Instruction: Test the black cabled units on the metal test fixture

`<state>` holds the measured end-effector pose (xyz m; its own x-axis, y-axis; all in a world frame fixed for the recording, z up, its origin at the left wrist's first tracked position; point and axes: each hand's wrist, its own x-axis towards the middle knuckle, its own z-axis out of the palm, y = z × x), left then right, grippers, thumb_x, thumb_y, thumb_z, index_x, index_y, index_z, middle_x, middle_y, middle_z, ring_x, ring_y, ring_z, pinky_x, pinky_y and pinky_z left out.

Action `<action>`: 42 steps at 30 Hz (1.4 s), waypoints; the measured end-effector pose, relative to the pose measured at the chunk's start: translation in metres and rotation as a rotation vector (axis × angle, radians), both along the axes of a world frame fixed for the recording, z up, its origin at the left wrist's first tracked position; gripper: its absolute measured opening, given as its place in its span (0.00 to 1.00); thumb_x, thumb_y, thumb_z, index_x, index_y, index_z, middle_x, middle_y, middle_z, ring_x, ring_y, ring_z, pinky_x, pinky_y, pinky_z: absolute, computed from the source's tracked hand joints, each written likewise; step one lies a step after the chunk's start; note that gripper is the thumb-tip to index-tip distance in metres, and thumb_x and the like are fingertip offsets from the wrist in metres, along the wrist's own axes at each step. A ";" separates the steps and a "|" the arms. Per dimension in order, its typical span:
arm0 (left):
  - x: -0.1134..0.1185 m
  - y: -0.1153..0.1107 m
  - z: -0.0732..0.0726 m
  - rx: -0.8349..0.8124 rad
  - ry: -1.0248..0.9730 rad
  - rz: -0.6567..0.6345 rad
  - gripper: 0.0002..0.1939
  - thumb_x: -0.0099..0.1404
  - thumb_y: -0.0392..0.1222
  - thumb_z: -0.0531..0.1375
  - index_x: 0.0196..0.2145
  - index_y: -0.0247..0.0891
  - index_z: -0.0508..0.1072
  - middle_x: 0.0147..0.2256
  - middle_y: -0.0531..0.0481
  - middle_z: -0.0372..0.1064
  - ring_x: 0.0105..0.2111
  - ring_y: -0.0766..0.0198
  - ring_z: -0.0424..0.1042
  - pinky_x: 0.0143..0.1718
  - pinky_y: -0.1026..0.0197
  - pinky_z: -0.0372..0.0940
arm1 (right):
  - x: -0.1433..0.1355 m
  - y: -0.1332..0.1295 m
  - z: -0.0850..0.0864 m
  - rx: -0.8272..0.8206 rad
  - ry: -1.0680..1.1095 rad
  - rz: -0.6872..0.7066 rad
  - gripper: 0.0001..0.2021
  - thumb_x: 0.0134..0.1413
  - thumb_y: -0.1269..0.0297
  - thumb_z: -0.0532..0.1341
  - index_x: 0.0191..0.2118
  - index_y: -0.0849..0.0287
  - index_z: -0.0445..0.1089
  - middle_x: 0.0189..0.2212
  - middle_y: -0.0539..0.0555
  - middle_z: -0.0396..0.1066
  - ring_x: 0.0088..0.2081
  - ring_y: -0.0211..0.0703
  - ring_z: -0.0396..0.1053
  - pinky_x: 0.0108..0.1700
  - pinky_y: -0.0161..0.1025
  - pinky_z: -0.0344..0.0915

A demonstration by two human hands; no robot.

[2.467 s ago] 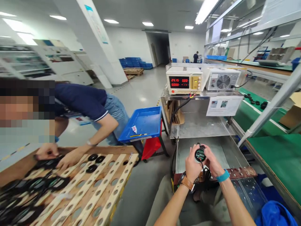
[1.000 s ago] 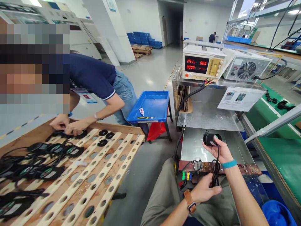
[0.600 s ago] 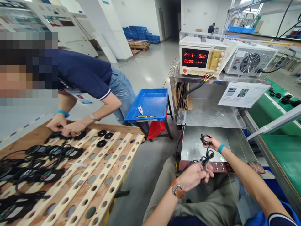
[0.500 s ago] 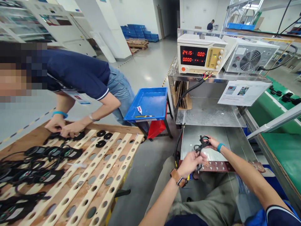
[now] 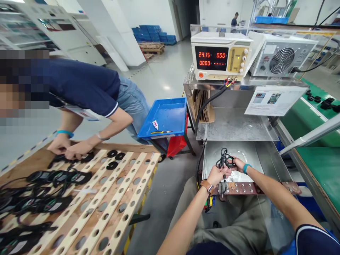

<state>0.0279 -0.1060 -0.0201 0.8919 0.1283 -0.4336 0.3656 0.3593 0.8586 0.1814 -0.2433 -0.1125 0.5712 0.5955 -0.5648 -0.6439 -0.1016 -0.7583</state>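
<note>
Both hands now together over the metal tray (image 5: 212, 159): right hand (image 5: 237, 163) grips the small black fan (image 5: 230, 162), left hand (image 5: 216, 174) pinches its cable (image 5: 222, 158), now bunched up vs hanging loose 1 s ago. Fan sits low, just above tray. Co-worker's hands (image 5: 67, 150) on wooden rack (image 5: 106, 198) at left.

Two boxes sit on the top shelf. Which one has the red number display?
The cream box on the left; the grey box beside it shows a round fan grille instead.
</note>
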 end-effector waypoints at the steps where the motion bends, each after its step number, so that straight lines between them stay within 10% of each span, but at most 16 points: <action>1: 0.000 0.001 0.001 -0.007 0.014 -0.025 0.20 0.57 0.52 0.69 0.34 0.33 0.71 0.31 0.40 0.77 0.31 0.56 0.79 0.39 0.52 0.74 | 0.000 0.000 -0.001 0.006 0.004 -0.004 0.15 0.50 0.71 0.71 0.42 0.59 0.66 0.33 0.54 0.71 0.32 0.48 0.72 0.34 0.43 0.76; 42: -0.001 0.005 -0.021 0.020 -0.008 -0.070 0.36 0.41 0.70 0.70 0.33 0.36 0.68 0.28 0.45 0.75 0.28 0.60 0.76 0.33 0.59 0.70 | 0.008 0.008 -0.031 0.075 -0.016 -0.096 0.17 0.46 0.66 0.70 0.40 0.58 0.64 0.29 0.50 0.66 0.29 0.44 0.68 0.35 0.45 0.75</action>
<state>0.0266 -0.1006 -0.0411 0.9026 0.0737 -0.4241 0.3822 0.3156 0.8685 0.1896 -0.2357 -0.1432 0.6358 0.5780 -0.5115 -0.6360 0.0170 -0.7715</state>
